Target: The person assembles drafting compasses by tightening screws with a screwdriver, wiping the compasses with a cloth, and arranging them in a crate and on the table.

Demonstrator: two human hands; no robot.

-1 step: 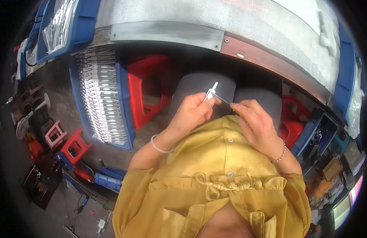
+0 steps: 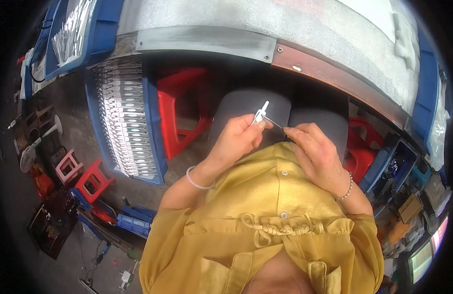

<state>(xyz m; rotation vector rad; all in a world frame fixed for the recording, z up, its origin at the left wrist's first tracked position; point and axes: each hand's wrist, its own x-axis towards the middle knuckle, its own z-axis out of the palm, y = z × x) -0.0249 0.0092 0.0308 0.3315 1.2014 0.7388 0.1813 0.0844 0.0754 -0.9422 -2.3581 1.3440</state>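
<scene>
Yellow, Blue and Red

The blouse [image 2: 305,186] is plain mustard yellow. The small held piece [image 2: 259,117] is white, its shaft [image 2: 274,122] grey. White items [image 2: 123,117] form repeating stripes inside a blue bin [image 2: 153,122]. The nearest stool [image 2: 167,125] is bright red. The surface [image 2: 202,14] is mottled pale grey, edged partly reddish brown.

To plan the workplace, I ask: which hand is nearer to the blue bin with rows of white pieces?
Left. The left hand is to the right of the blue bin, not touching it; the right hand is farther right.
</scene>
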